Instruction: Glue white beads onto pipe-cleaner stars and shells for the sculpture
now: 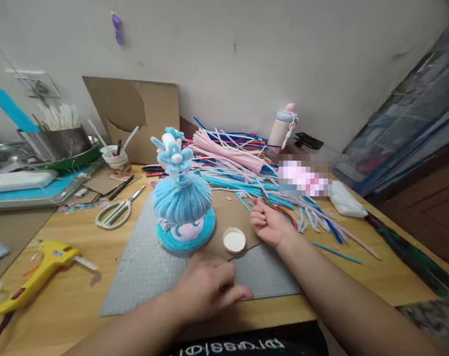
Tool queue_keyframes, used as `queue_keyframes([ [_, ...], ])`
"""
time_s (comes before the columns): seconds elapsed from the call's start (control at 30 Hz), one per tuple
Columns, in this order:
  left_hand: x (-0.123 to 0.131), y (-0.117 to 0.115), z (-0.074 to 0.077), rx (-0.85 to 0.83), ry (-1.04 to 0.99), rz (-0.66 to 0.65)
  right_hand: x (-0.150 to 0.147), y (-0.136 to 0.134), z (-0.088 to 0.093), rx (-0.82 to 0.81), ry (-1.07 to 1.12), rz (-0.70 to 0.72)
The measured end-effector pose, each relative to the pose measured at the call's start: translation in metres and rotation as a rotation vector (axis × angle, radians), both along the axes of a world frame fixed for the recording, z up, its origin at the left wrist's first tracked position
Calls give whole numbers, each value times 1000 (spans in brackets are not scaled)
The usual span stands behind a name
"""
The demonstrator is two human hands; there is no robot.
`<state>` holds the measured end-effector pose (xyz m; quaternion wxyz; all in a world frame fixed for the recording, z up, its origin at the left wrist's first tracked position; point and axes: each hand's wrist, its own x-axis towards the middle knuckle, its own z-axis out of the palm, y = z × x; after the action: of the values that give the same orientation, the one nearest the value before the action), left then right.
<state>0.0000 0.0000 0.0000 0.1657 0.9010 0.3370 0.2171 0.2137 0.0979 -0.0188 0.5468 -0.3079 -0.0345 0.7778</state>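
- The left hand (209,287) lies palm down on the grey mat (143,269) at the near edge of the worktop (61,296). Its fingers are loosely bent and point right, and nothing shows in its grasp.
- The right hand (269,225) rests further back and to the right, palm turned up and fingers curled in. It lies at the near edge of the pipe cleaners (243,170). A thin grey strand rises just by its fingertips, but I cannot tell whether the hand pinches it.
- A blue figure (182,198) made of fluffy stems stands upright where the mat meets a brown card (228,212). It is beyond the left hand and left of the right hand, and neither hand touches it.
- A white lid (234,241) lies flat on the card between the figure and the right hand, just apart from both.
- The pipe cleaners are spread in a loose heap of pink, blue, white and red towards the wall.
- Scissors (115,212) with pale green handles lie left of the mat.
- A yellow glue gun (39,272) lies on its side near the worktop's left edge.
- A pink and blue bottle (282,126) stands behind the heap.
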Motion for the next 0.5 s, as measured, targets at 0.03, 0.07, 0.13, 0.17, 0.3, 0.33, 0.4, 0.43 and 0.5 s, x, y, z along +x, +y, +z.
queue_keyframes([
  [0.03,0,0,0,-4,3,7,0,-1,2,2,1,2],
  [0.07,0,1,0,-7,7,18,0,-2,3,4,3,3],
  [0.13,0,2,0,-16,17,54,1,-4,5,5,5,3],
  [0.17,1,3,0,-20,24,80,1,-5,6,5,6,2],
  [0.3,6,9,0,-40,62,206,0,-6,3,-8,2,-10],
  [0.33,7,11,-1,-46,79,230,0,-5,2,-17,-5,-15],
  [0.4,10,14,-4,-60,118,259,-2,-5,0,-37,-21,-25],
  [0.43,11,16,-6,-65,138,266,-2,-4,0,-46,-31,-28],
  [0.5,13,19,-9,-72,164,269,-5,-5,-1,-57,-51,-30],
])
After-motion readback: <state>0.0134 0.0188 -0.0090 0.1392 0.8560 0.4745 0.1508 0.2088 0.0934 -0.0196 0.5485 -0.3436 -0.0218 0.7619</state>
